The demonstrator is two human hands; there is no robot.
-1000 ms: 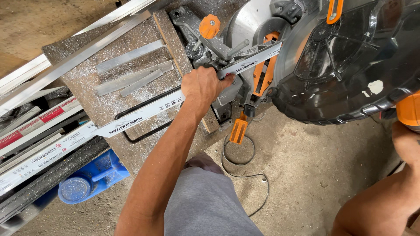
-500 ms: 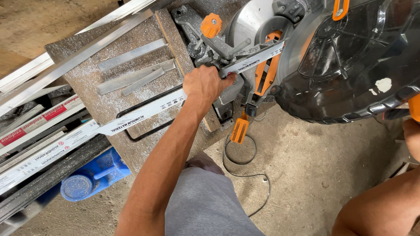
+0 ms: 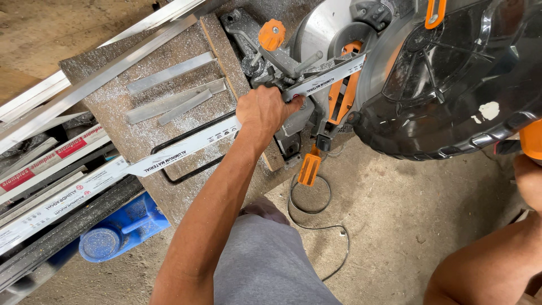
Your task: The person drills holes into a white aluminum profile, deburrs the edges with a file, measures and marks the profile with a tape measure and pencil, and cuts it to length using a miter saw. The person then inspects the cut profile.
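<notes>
Clamped down with the palm on top and the fingers curled over the far edge, the left hand [image 3: 264, 110] pins a long white aluminium strip [image 3: 186, 148] against the saw [image 3: 395, 73] bed, just left of the blade guard [image 3: 451, 96]. The right hand [image 3: 530, 181] shows only at the picture's right edge, near the saw's orange handle [image 3: 532, 138]; whether it is closed round that handle cannot be told.

Judging by its look, the strip is thin, light and stiff along its length, with a smooth film-wrapped face (likely slick, more so under the metal dust lying all over the board [image 3: 147, 113]). A flat press from above near the fence looks the soundest hold, since the long free end could otherwise lever up or slide.

From the grip the strip runs two ways: a short stretch goes on right and up under the guard, while the long part trails left and down across the board's near edge and out past its left corner over stacked profiles [image 3: 51, 186]. Three short offcuts [image 3: 169, 93] lie mid-board, apart from the hand.
</notes>
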